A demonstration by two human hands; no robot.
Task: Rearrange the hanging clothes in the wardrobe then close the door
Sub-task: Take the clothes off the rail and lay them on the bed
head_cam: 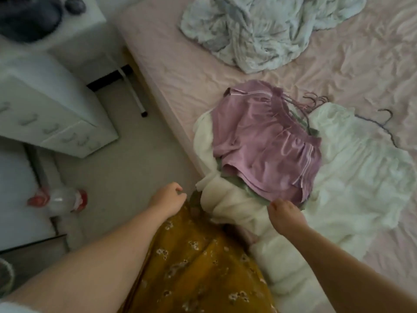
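Observation:
A pile of clothes on hangers lies at the near edge of the bed. A purple garment (266, 141) is on top, with a green garment (255, 195) under it and white garments (352, 159) beneath and beside. Pink hanger hooks (316, 100) stick out at the pile's far side. A dark hanger (385, 118) lies to the right. My right hand (285, 214) rests with its fingertips on the pile's near hem, where green meets white. My left hand (168, 199) hovers loosely curled just left of the pile, with nothing visibly in it. No wardrobe is in view.
The bed has a pink sheet (176, 71), and a crumpled pale blue cloth (259, 30) lies at its far end. A white drawer unit (45, 114) stands to the left across a strip of floor. A plastic bottle (61, 199) lies on the floor. My mustard floral skirt (191, 267) fills the bottom.

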